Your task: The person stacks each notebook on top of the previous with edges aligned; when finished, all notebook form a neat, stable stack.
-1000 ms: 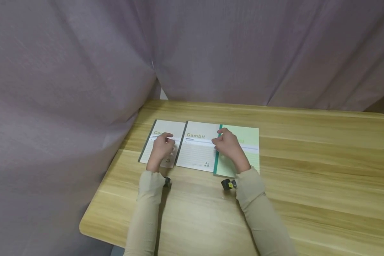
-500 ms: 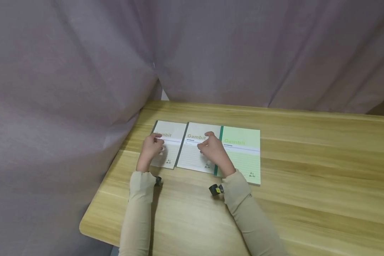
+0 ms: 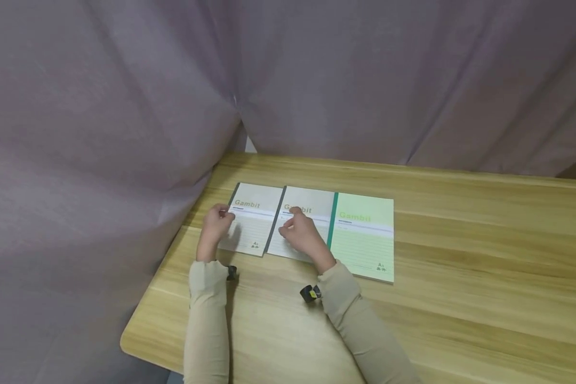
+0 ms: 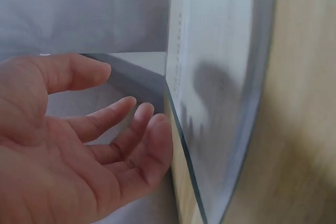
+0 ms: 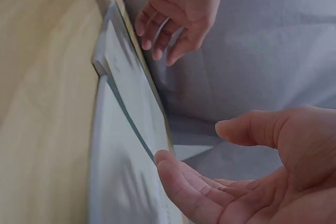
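Observation:
Three "Gambit" notebooks lie side by side on the wooden table (image 3: 461, 277): a grey left notebook (image 3: 255, 224), a grey middle notebook (image 3: 314, 210) and a green right notebook (image 3: 365, 237). My left hand (image 3: 216, 224) hovers at the left notebook's left edge with relaxed fingers and holds nothing. In the left wrist view the left hand (image 4: 123, 95) is spread beside that notebook (image 4: 220, 77). My right hand (image 3: 297, 230) is over the middle notebook, fingers loosely extended. In the right wrist view the right hand (image 5: 194, 148) is empty above the middle notebook (image 5: 115, 171).
A mauve curtain (image 3: 125, 106) hangs close behind and to the left of the table, touching its left corner. Bare wood stretches to the right of the green notebook and in front of the row. Small cameras sit on both wrists (image 3: 310, 293).
Both hands have slid left. The right hand went from the green notebook's spine to the middle notebook; the left hand went toward the left notebook's outer edge.

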The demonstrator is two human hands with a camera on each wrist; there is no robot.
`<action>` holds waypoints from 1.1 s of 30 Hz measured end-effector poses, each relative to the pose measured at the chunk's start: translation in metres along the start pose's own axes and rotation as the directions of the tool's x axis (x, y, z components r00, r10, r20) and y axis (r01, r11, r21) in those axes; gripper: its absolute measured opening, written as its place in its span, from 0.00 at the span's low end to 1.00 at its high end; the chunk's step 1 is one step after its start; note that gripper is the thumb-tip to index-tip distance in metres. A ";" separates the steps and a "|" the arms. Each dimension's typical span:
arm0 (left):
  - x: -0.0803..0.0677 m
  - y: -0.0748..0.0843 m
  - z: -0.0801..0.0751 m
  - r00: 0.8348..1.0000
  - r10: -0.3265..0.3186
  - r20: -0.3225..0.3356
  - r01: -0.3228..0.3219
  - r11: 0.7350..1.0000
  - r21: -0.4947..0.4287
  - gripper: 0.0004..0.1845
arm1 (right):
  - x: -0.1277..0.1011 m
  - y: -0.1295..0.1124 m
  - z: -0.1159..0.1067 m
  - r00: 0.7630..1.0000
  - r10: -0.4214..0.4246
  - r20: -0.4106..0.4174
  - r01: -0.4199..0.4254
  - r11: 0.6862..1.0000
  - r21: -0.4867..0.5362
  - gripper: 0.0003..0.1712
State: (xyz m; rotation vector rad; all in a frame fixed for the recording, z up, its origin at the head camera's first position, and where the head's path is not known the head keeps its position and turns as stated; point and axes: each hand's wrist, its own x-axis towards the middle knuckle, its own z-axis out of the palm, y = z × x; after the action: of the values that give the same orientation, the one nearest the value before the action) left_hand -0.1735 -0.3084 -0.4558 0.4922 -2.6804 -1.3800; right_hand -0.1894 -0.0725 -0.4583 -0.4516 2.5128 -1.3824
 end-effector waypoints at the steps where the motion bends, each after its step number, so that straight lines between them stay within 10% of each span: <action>1: 0.000 -0.001 0.000 1.000 -0.005 -0.007 0.005 1.000 0.001 0.26 | 0.000 0.000 0.002 1.000 -0.001 0.006 0.001 1.000 0.000 0.26; 33: -0.005 -0.013 -0.007 0.995 -0.099 0.023 0.098 0.995 0.037 0.28 | -0.002 0.003 0.024 0.996 0.031 0.089 -0.037 0.997 0.065 0.38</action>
State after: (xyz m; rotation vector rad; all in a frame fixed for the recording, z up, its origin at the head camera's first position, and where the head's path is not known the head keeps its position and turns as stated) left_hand -0.1642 -0.3190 -0.4615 0.6221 -2.7396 -1.3731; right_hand -0.1800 -0.0886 -0.4736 -0.4451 2.3858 -1.3971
